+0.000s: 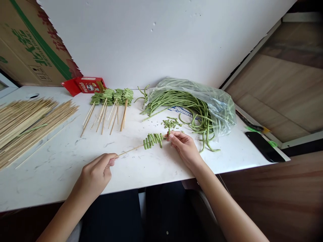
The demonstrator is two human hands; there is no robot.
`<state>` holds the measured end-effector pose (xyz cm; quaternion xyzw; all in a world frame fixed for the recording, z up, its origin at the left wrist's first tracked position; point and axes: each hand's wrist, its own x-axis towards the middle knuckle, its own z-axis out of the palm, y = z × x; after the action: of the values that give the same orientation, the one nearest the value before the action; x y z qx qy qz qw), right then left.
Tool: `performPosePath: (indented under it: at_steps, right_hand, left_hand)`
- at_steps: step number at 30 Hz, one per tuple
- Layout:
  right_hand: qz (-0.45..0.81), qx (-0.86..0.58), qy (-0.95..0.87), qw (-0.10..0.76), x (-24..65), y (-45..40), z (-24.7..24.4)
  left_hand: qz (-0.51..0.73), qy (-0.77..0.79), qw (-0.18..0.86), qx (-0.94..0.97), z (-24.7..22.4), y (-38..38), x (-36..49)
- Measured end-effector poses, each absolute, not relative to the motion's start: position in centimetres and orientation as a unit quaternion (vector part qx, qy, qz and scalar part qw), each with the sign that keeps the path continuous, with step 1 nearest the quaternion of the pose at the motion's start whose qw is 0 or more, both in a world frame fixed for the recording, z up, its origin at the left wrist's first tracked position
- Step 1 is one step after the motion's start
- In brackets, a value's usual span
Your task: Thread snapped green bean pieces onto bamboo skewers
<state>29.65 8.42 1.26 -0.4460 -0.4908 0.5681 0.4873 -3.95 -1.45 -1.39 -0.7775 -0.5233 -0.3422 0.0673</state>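
Note:
My left hand is closed round the lower end of a thin wooden skewer. Several short pieces of long green bean sit crosswise on that skewer, side by side toward its far end. At the tip, my right hand pinches one more bean piece between thumb and fingers. Just beyond the right hand lies a small heap of cut bean bits. Whole long beans spill from a clear plastic bag behind it.
Finished bean skewers lie in a row at the back, beside a red packet. Bare skewers are piled at left. A black phone and scissors lie at right. A white board stands behind the table.

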Motion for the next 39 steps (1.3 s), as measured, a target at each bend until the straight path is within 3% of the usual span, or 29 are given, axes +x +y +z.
performPosePath:
  at_steps: [39]
  right_hand:
    - [0.548,-0.466,-0.499,0.483,29.5,7.84,1.57]
  left_hand:
    - [-0.347,-0.525,0.042,-0.776,-1.0,-1.51,-3.88]
